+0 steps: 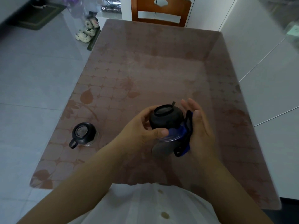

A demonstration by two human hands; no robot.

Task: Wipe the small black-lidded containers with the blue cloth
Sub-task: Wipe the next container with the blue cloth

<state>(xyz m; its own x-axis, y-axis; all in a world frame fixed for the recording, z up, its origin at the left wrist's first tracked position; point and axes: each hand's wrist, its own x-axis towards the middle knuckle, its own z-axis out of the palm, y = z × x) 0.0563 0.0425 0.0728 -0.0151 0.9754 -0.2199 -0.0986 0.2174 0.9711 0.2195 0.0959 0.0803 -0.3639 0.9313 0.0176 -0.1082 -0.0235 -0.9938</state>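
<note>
My left hand (142, 126) grips a small clear container with a domed black lid (166, 118) above the table, thumb across its glass base and fingers curled behind the lid. My right hand (199, 126) presses the blue cloth (186, 135) against the container's right side, with the fingers straight and the palm facing left. A dark edge of the cloth hangs down below the palm. A second black-lidded container (84, 134) stands on the table to the left, its loop handle pointing toward the near left.
The table (161, 70) has a brown patterned cover. A wooden chair (160, 12) stands at its far end. White cabinets run along the right side. Shoes (87, 31) lie on the tiled floor at the far left.
</note>
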